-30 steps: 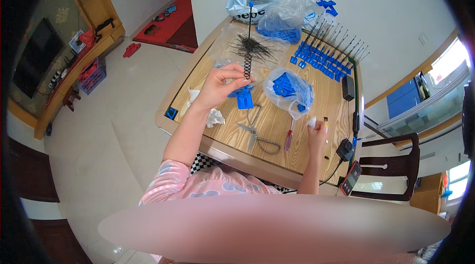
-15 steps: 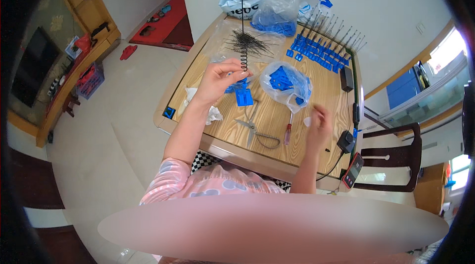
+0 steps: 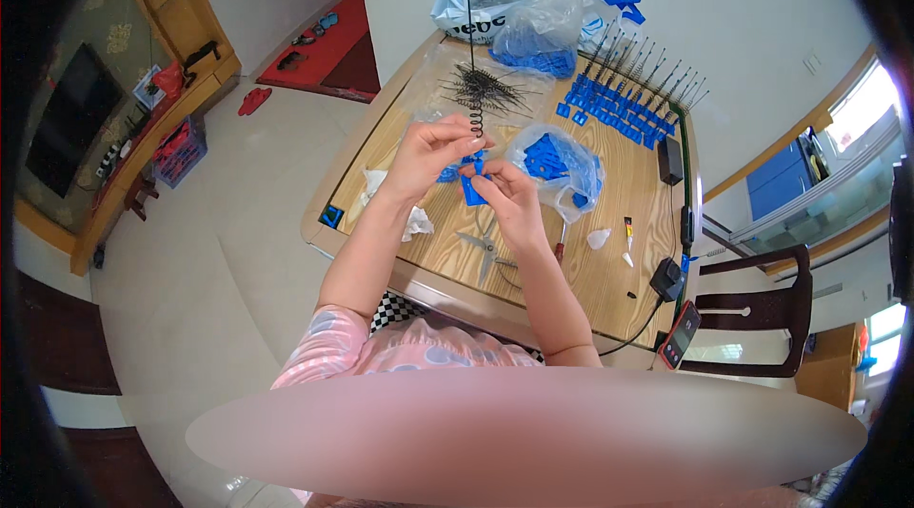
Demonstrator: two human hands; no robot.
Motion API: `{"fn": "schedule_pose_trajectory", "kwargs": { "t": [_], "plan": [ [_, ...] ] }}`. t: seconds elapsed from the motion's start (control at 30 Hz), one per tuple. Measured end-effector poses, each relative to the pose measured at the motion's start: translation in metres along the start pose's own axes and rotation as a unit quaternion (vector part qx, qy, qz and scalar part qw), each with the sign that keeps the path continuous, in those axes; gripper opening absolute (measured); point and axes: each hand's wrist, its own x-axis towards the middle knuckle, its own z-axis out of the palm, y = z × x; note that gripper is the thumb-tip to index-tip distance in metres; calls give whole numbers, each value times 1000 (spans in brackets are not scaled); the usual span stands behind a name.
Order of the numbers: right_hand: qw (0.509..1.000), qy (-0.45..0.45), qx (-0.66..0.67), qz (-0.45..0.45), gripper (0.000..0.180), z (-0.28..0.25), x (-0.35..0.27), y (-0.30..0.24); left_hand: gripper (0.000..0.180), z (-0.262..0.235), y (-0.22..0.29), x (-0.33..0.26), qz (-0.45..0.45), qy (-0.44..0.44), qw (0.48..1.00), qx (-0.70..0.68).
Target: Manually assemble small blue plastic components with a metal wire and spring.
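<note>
My left hand [image 3: 426, 158] pinches the lower end of a black coil spring [image 3: 478, 119], which stands upright on a thin black rod with a small blue tip at the top. Directly below hangs a blue plastic piece [image 3: 472, 192] with a flat base. My right hand [image 3: 514, 205] has its thumb and fingers closed around the upper part of this piece, close to the left fingertips. Fingers hide the joint between spring and piece. Scissors [image 3: 487, 246] lie under the hands, and a screwdriver [image 3: 560, 249] is partly covered by my right hand.
A clear bag of blue parts [image 3: 562, 165] sits right of my hands. Black rods [image 3: 484, 89] lie piled on plastic behind. Rows of finished-looking blue pieces with rods [image 3: 619, 108] stand at the back right. A small tube [image 3: 628, 234], black adapter [image 3: 666, 278] and phone [image 3: 679, 335] lie along the right.
My right hand has come from the right side of the table to the blue piece and closed on it. The small tube is now uncovered. My left hand keeps its pinch.
</note>
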Motion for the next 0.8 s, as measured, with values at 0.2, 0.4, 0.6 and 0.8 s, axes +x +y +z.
{"fn": "schedule_pose_trajectory", "kwargs": {
  "t": [0.2,0.4,0.6,0.8],
  "plan": [
    [999,29,-9,-29,7,1,0,4,13,5,2,1,34,15,999,11],
    [997,42,-31,-54,6,1,4,6,11,6,1,3,25,30,999,-5],
    [997,43,-35,-62,6,5,5,3,6,2,-2,6,11,42,999,13],
    [995,45,-58,-72,6,5,4,3,9,2,-6,7,18,54,998,-1]
  ]
}}
